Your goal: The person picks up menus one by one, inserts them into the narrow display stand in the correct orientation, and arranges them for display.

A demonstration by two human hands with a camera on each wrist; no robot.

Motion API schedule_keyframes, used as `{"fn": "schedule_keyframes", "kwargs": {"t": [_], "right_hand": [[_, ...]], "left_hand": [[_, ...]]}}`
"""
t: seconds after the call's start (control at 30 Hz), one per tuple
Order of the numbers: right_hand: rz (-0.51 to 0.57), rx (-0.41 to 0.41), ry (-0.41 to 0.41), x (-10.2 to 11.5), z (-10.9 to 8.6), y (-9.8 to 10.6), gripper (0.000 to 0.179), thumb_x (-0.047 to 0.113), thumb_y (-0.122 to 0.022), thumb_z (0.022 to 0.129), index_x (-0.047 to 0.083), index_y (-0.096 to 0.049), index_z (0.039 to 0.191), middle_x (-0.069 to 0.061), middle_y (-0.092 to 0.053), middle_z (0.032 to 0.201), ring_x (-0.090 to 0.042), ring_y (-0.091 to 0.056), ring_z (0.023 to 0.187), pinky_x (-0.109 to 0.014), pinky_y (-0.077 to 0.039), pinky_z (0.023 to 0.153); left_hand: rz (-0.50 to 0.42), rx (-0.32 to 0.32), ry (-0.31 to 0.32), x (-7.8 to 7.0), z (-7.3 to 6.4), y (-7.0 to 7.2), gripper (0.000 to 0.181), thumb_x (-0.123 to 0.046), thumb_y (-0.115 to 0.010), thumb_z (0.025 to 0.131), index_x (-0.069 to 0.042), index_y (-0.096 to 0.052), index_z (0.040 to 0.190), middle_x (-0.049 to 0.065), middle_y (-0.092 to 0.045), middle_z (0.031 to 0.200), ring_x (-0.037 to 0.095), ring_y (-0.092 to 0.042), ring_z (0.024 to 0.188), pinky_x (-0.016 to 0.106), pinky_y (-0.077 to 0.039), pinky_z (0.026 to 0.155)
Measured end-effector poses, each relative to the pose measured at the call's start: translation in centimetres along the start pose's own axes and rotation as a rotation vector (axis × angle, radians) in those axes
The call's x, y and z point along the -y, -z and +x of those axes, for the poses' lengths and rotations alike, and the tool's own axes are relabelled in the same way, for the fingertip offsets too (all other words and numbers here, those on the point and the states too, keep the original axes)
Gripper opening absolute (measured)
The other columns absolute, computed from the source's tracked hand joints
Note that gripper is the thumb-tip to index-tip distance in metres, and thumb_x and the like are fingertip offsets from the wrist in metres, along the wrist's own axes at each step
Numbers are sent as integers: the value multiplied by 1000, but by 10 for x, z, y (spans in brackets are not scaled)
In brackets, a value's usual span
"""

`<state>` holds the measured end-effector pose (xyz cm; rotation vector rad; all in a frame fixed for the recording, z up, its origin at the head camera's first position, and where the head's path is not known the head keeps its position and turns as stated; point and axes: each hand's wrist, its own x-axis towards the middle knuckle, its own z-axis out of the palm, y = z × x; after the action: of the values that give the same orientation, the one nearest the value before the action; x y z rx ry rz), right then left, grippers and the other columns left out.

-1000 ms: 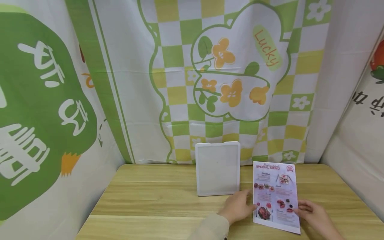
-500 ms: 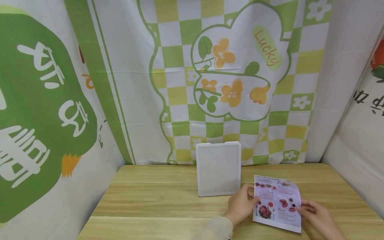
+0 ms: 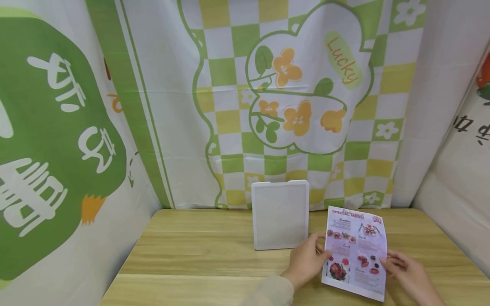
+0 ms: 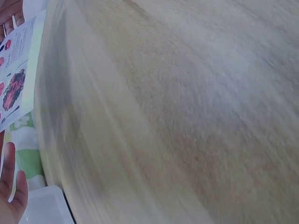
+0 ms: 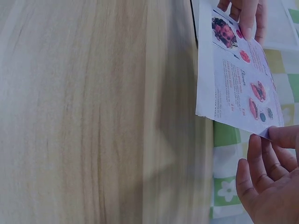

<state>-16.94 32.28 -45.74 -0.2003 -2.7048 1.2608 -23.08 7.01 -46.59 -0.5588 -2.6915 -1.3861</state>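
A printed menu sheet [image 3: 356, 255] with red heading and food pictures is held up off the table between both hands. My left hand [image 3: 308, 259] pinches its left edge, thumb on the printed face. On the opposite edge my right hand [image 3: 407, 270] pinches the paper between thumb and fingers. The right wrist view shows the right hand [image 5: 271, 175] with its thumb and index at the sheet's side and its other fingers loosely spread. Just left of the menu, a white-framed blank panel [image 3: 280, 216] stands upright on the table.
The wooden table [image 3: 183, 255] reaches back to a green and yellow checked cloth [image 3: 226, 140]. Printed cloth walls close off the left [image 3: 42, 127] and the right [image 3: 451, 170]. The panel stands close beside the left hand.
The menu's top bent forward half a second ago and is upright again now. Both hands and the sheet have shifted slightly right since the first frame.
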Motion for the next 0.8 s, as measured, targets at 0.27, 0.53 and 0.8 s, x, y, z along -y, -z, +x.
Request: {"fn": "schedule_keyframes", "kwargs": {"t": [0.27,0.53,0.8], "right_hand": [[-29,-14,13,16,-6,2,52,20,-65,98,-18,-50,129,-22,-69,103,6,-57,77,-21,-53,67],[-30,-116,149,33,-11,-2,39,14,-68,95,-13,-58,121,-20,-71,98,8,-55,76,-18,-49,67],[-64,-90,106,49,-12,-1,47,27,-65,98,-10,-58,126,-21,-70,106,10,-53,80,-20,-48,70]], "left_hand": [[-26,-54,-26,-5,-1,14,30,-29,-73,90,-23,-64,118,-23,-58,83,-7,-50,68,17,-41,66],[-18,-105,-69,-11,-1,35,31,-26,-73,90,-21,-66,119,-20,-62,83,-7,-53,71,18,-43,68],[-20,-86,-80,-13,-8,51,33,-27,-72,91,-19,-66,122,-19,-62,83,-6,-54,72,18,-44,66]]}}
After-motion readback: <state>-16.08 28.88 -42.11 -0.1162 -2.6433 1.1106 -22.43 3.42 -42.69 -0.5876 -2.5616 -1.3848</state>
